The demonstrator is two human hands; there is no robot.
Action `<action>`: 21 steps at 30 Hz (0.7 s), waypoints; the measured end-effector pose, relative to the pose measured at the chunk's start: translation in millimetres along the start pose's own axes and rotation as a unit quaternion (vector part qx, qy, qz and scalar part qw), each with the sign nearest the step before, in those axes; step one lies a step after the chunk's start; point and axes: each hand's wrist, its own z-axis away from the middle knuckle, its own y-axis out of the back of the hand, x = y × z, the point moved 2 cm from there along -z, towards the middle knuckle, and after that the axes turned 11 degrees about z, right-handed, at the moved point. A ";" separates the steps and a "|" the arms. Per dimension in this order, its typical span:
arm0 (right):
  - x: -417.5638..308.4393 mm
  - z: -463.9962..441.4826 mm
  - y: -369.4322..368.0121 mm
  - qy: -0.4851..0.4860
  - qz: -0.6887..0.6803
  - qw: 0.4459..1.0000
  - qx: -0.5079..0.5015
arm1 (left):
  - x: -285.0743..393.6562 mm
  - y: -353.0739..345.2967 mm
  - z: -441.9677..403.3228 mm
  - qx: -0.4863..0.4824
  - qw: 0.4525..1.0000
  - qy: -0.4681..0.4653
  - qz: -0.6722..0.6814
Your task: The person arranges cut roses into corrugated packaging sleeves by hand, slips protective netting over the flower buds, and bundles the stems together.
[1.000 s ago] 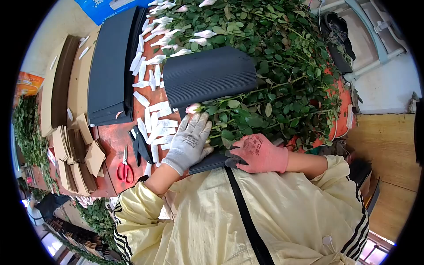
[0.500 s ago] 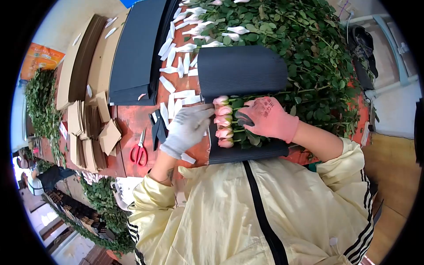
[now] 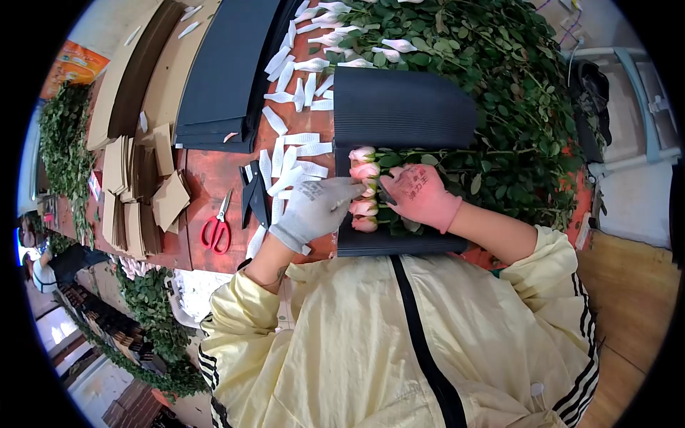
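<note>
A short column of pink roses (image 3: 364, 170) lies on black corrugated sheet (image 3: 399, 245), heads at the left and leafy stems running right. My left hand (image 3: 314, 210), in a grey-white glove, has its fingertips closed on the left side of the middle rose, partly covering its head. From the right, my right hand (image 3: 422, 194) in a pink glove pinches the same rose just behind its head; its dark thumb tip shows there. Above the roses, the sheet's upper flap (image 3: 403, 107) lies across other stems.
White mesh sleeves (image 3: 296, 139) are scattered left of the sheet. Red-handled scissors (image 3: 216, 228) and a black tool (image 3: 254, 196) lie farther left, near cardboard pieces (image 3: 132, 200) and stacked black sheets (image 3: 225, 68). Leafy rose stems (image 3: 499, 93) cover the table's right side.
My left hand has shifted down the column from an upper rose to the middle one. My right hand has moved slightly down and closer to it. The whole view has shifted a little.
</note>
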 end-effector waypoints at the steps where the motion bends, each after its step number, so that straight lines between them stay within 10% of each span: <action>1: 2.4 -3.2 -2.0 -0.001 0.002 1.000 0.002 | -1.4 -3.1 -2.9 -0.018 1.000 0.005 -0.023; 21: 4.2 4.8 -7.0 0.074 0.012 0.991 0.110 | -11.7 -13.7 0.9 -0.001 0.996 0.022 0.081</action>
